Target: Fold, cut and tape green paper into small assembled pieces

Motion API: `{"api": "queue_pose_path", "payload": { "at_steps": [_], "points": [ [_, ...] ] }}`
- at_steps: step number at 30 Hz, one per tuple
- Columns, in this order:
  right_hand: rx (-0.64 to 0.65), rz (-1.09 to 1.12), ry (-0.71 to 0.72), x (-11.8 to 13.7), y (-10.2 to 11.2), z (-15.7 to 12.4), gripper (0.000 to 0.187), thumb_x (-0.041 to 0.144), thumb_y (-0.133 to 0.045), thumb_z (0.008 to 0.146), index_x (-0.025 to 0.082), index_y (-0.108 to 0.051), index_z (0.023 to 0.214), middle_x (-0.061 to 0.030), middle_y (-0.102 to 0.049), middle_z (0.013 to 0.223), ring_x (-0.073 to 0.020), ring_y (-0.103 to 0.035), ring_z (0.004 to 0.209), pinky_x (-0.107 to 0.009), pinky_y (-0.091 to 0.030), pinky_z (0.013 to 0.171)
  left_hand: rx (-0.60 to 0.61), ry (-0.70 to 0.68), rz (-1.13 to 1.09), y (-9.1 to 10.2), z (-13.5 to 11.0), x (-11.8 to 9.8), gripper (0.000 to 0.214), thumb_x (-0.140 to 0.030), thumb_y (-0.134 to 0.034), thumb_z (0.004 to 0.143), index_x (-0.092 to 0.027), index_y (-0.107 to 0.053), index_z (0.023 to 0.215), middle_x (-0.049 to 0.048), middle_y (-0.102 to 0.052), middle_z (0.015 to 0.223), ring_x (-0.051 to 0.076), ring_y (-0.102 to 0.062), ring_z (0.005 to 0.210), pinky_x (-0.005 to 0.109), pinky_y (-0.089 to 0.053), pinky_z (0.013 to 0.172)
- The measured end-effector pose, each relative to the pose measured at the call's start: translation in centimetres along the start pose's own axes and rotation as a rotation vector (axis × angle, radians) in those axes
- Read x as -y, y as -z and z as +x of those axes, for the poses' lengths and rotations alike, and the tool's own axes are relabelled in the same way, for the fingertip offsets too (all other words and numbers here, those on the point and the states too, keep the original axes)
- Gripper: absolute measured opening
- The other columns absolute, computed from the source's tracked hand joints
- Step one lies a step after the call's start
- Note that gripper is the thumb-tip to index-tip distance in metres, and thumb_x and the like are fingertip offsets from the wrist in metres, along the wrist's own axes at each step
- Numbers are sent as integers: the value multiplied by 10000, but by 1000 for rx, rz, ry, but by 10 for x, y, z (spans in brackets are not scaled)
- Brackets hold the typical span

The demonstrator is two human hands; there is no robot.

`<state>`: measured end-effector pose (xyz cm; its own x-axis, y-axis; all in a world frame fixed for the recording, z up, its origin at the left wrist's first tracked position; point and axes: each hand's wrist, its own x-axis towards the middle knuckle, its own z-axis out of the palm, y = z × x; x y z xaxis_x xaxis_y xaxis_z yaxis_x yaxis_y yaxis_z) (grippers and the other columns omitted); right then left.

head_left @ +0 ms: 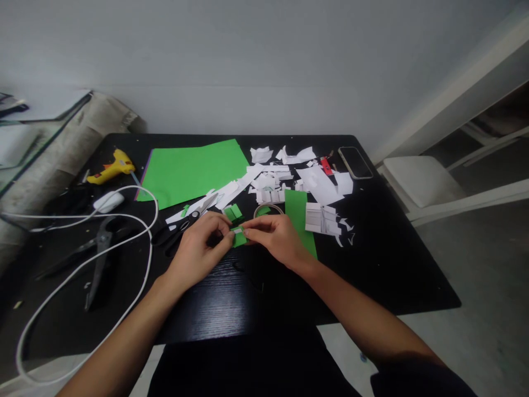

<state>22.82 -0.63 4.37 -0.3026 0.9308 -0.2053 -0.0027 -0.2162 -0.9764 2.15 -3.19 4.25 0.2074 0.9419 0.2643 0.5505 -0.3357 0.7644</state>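
Both my hands meet over the middle of the black table (372, 264). My left hand (201, 248) and my right hand (275, 235) pinch a small green paper piece (238, 237) between their fingertips. Two more small green pieces (232, 212) lie just behind it. A green paper strip (298, 215) runs under my right hand, and a tape ring (268, 208) sits beside it. Black scissors (184, 223) lie just left of my left hand.
A large green sheet (192, 170) lies at the back, with several white paper scraps (289, 182) to its right. A yellow glue gun (109, 166), white cable (82, 264) and pliers (97, 253) occupy the left. A phone (354, 162) lies far right, a white chair (417, 179) beyond.
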Motion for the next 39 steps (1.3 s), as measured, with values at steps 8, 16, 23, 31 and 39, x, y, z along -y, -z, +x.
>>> {"api": "queue_pose_path", "payload": {
  "at_steps": [8,16,23,31,39],
  "points": [
    [24,-36,32,-1,1,0,93,272,-836,786,224,-858,863,-36,-818,822,-183,-748,745,-365,-634,767,10,-13,3,1,0,1,204,-325,-669,978,-229,-630,802,54,-725,995,223,-685,953,397,-543,866],
    [41,-51,116,-7,-1,1,147,326,-884,790,209,-832,860,-48,-824,860,-199,-771,800,-363,-634,803,4,-37,6,-1,-1,2,204,-310,-679,977,-222,-636,798,48,-727,975,218,-688,949,385,-534,864],
    [-69,-22,184,1,7,1,114,313,-867,802,220,-828,857,-32,-821,871,-190,-769,821,-355,-635,813,-78,209,34,9,0,10,327,-450,-733,928,-214,-631,727,19,-722,817,192,-648,750,329,-491,716],
    [-89,6,186,1,8,3,134,334,-888,788,230,-830,849,-36,-819,873,-196,-769,828,-376,-631,816,46,239,-172,14,11,-5,296,-502,-693,949,-214,-757,973,26,-764,872,208,-688,778,336,-527,716],
    [-24,28,184,-4,8,5,188,318,-907,768,218,-810,895,-30,-807,887,-183,-764,844,-374,-638,867,166,131,-198,1,18,0,254,-431,-673,980,-203,-735,887,-11,-672,743,153,-597,682,287,-476,631]
  ]
}}
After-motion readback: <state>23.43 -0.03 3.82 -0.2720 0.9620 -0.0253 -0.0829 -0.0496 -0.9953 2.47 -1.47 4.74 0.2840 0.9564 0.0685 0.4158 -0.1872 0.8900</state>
